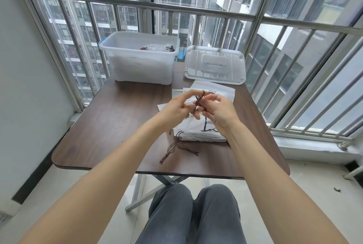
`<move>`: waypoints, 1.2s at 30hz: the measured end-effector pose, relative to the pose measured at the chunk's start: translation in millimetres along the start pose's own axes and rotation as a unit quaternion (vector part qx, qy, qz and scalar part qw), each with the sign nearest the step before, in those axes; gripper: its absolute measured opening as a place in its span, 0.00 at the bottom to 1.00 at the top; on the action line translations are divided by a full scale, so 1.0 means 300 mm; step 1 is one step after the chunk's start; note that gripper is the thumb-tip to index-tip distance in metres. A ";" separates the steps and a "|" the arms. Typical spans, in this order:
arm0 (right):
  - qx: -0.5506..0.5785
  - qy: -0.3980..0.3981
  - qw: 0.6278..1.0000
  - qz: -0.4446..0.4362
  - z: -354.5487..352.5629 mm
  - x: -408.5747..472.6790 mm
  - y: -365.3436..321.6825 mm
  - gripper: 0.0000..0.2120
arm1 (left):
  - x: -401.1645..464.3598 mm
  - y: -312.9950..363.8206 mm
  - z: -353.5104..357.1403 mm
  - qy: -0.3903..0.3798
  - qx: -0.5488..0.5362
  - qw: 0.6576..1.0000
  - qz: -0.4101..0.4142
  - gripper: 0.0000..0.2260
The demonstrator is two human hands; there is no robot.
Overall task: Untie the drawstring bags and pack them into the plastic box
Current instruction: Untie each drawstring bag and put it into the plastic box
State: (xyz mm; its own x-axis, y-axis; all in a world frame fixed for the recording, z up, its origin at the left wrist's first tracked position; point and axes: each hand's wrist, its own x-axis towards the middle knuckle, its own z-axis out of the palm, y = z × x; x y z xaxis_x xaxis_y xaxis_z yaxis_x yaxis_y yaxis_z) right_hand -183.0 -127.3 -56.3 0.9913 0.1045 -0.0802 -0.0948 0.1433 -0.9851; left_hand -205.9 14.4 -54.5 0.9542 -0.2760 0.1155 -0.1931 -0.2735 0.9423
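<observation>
A stack of white drawstring bags (198, 132) lies on the dark wooden table (117, 122), right of the middle. Brown cords (176, 148) trail from the stack's near left corner. Above the stack, my left hand (174, 109) and my right hand (220, 111) both pinch the brown drawstring (199, 99) of the top bag, lifted a little off the pile, with a loop sticking up between the fingers. The clear plastic box (125, 63) stands open at the back of the table, with a white bag and dark cords (159, 48) inside.
The box's clear lid (196, 70) lies flat to the right of the box, touching the far end of the bags. A metal window railing (196, 9) runs behind and to the right of the table. My knees (196, 214) are below the table's near edge.
</observation>
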 end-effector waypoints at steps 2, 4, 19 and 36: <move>-0.018 -0.015 1.000 -0.006 0.000 0.003 0.003 0.05 | 0.004 0.002 0.000 -0.005 0.023 1.000 0.009 0.18; -0.018 -0.056 0.998 -0.014 -0.002 0.000 0.006 0.05 | 0.014 -0.006 -0.007 -0.001 0.049 0.999 0.015 0.18; 0.117 -0.054 0.990 0.062 -0.014 -0.009 0.012 0.06 | 0.007 -0.014 -0.029 0.038 0.027 0.999 -0.023 0.04; -0.290 -0.075 0.937 -0.177 -0.004 -0.013 -0.042 0.08 | 0.008 -0.024 -0.017 0.228 0.007 0.973 -0.018 0.06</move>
State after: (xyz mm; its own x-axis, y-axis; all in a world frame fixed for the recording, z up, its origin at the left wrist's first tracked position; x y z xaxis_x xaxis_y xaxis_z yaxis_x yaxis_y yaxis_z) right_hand -185.5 -130.8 -43.7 0.9231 0.2952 0.2466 0.3465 -0.3598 -0.8663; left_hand -201.2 20.4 -59.5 0.9618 0.1712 0.2138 -0.1585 -0.2889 0.9442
